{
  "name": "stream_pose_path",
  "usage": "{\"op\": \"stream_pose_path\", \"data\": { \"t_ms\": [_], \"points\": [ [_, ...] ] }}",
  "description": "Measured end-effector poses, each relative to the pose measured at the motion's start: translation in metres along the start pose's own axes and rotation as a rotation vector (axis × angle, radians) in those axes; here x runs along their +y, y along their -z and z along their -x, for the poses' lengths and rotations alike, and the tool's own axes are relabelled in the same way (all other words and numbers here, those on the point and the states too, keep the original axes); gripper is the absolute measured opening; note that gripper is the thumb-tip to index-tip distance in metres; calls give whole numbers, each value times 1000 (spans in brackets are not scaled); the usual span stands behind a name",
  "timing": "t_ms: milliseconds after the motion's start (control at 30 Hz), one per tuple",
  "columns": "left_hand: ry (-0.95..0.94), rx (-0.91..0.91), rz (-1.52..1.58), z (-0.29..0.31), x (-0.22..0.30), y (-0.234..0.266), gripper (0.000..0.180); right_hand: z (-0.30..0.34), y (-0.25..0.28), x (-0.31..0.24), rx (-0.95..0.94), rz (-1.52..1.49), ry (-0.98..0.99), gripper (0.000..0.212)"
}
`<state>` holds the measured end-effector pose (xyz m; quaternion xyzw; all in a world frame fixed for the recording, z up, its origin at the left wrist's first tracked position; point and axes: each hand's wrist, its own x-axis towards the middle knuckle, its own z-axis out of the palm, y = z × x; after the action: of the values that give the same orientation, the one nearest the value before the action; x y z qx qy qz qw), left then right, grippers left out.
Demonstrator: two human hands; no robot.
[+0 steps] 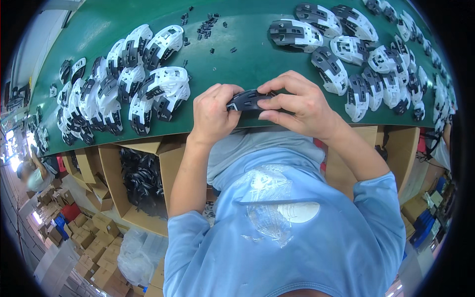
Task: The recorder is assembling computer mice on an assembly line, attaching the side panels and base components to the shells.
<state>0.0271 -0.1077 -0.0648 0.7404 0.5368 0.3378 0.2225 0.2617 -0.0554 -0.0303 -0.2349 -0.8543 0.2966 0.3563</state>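
A black curved plastic shell (pixel 246 100) with slots in it is held between both hands, just over the near edge of the green table. My left hand (pixel 213 110) grips its left end, with the thumb below and the fingers curled behind. My right hand (pixel 297 104) pinches its right end between the thumb and the first fingers. Parts of the shell are hidden by the fingertips. Several small black clips (pixel 207 28) lie loose on the table beyond the hands.
Piles of black-and-white plastic shells (pixel 166 83) stand on the green table (pixel 232 64) at left, with more white-and-black shells (pixel 330 72) at right. Below the edge, an open carton (pixel 166 193) holds black parts (pixel 142 180). Cardboard boxes (pixel 101 237) and a person (pixel 37 173) are at far left.
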Motion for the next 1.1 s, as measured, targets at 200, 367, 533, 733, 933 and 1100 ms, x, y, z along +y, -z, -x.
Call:
{"op": "stream_pose_path", "data": {
  "t_ms": [200,367,533,733,933,1100],
  "points": [
    [-18,-86,-52,3,7,6,26,15,-11,12,106,-4,-19,21],
    [-113,-170,-118,7,3,12,27,11,-3,2,-38,-92,43,21],
    [-95,-125,-149,5,5,9,26,3,11,-3,-166,-121,-67,20],
    [-100,-188,-88,3,7,13,28,30,-15,15,74,24,40,32],
    [-139,-290,69,4,26,34,42,29,-15,17,103,33,165,28],
    [6,-230,139,12,31,17,54,44,-19,5,47,53,236,14]
  ]
}}
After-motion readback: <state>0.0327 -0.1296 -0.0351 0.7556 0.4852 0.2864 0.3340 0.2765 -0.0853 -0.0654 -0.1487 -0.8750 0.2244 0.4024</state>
